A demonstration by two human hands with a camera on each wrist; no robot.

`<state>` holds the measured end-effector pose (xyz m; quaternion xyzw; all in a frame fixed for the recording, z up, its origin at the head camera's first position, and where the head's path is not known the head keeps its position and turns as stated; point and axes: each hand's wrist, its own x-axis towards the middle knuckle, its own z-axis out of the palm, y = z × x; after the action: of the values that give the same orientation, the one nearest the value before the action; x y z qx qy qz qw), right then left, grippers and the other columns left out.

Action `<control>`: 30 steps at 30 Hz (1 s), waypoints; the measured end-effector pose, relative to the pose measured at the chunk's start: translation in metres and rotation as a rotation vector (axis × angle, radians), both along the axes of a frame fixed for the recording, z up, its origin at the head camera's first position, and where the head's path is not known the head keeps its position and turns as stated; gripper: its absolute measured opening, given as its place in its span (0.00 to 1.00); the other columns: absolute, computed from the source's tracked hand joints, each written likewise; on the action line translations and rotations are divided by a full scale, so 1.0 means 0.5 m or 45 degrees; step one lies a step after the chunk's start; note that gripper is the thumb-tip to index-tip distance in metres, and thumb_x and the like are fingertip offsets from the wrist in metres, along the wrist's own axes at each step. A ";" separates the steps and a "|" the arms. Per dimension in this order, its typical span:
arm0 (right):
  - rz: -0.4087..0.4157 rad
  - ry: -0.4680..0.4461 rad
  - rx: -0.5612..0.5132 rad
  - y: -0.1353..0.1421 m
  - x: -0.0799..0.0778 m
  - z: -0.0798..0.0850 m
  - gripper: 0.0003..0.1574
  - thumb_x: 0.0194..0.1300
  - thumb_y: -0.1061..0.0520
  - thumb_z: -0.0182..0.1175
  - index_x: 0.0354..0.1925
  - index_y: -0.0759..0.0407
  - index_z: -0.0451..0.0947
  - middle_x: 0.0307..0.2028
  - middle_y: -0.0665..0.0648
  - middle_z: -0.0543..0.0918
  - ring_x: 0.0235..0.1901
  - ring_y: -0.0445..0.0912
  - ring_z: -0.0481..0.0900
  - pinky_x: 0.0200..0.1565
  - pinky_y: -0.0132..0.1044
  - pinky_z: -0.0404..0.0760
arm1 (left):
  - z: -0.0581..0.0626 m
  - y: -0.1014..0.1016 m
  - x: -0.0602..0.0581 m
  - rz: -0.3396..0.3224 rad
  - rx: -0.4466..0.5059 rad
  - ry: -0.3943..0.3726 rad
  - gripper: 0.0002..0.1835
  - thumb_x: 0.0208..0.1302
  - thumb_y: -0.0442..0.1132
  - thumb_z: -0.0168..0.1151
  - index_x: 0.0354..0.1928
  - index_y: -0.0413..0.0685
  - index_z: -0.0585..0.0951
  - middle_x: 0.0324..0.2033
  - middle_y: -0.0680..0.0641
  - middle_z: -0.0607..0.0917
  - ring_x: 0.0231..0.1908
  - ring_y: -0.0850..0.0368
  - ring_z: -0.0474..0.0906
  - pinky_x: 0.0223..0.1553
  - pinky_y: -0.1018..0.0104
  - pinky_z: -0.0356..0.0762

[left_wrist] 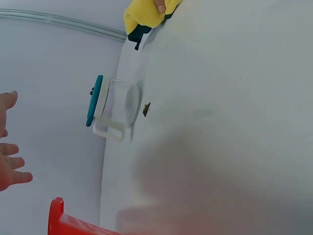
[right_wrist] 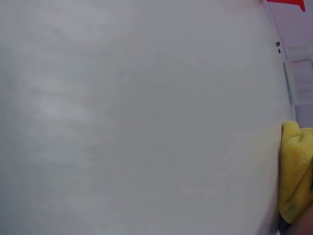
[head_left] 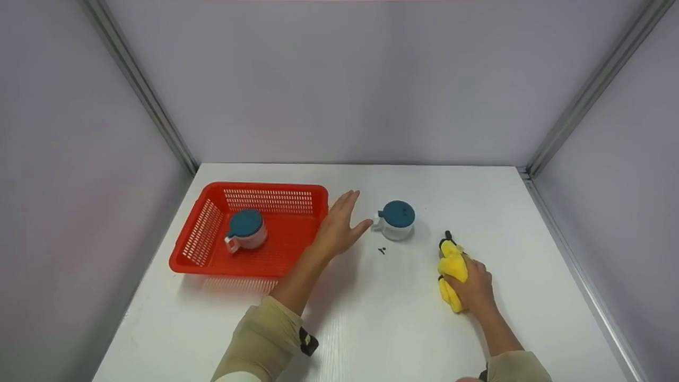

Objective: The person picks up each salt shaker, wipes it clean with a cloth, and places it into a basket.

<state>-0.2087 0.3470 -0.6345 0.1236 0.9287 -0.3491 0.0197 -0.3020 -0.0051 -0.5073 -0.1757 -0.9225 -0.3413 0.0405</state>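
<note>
My left hand [head_left: 338, 227] is spread above the table between the red basket [head_left: 183, 262] and a clear jar with a teal lid and white handle [head_left: 397, 232]. Its fingers are straight and hold nothing; the thumb points towards the jar's handle. On the right, my right hand [head_left: 475, 286] grips a crumpled yellow cloth [head_left: 453, 262] with dark edging, resting on the table. In the left wrist view the jar [left_wrist: 116, 105] stands upright, with small dark specks on its lid. A few dark bits [left_wrist: 146, 109] lie beside it.
Inside the basket, at its left, stands a second teal-lidded jar [head_left: 249, 239]. The white table [head_left: 414, 329] is bordered by pale panels [head_left: 345, 85] at the back and sides, with metal strips [head_left: 578, 95] at the corners.
</note>
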 end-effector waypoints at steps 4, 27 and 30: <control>0.003 0.002 -0.007 -0.003 -0.001 -0.001 0.52 0.64 0.41 0.64 0.76 0.55 0.52 0.66 0.70 0.61 0.61 0.64 0.63 0.61 0.62 0.67 | -0.009 0.010 -0.008 -0.002 -0.001 -0.054 0.43 0.65 0.63 0.59 0.77 0.67 0.52 0.76 0.54 0.57 0.74 0.53 0.55 0.67 0.50 0.67; -0.003 0.042 -0.002 0.008 -0.002 -0.005 0.52 0.63 0.41 0.65 0.75 0.56 0.53 0.65 0.71 0.62 0.61 0.65 0.64 0.61 0.62 0.67 | -0.067 0.074 -0.036 -0.042 0.021 -0.341 0.40 0.69 0.53 0.58 0.77 0.60 0.51 0.77 0.55 0.55 0.75 0.55 0.52 0.72 0.54 0.59; 0.000 0.059 -0.004 0.006 -0.002 -0.008 0.52 0.63 0.42 0.65 0.75 0.57 0.54 0.64 0.71 0.63 0.61 0.66 0.65 0.62 0.63 0.67 | -0.075 0.078 -0.039 -0.041 0.020 -0.381 0.42 0.68 0.53 0.60 0.78 0.62 0.51 0.77 0.56 0.54 0.76 0.56 0.51 0.72 0.54 0.58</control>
<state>-0.2094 0.3502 -0.6383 0.1154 0.9283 -0.3534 -0.0017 -0.3215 0.0336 -0.5445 -0.1372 -0.9126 -0.3715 -0.1014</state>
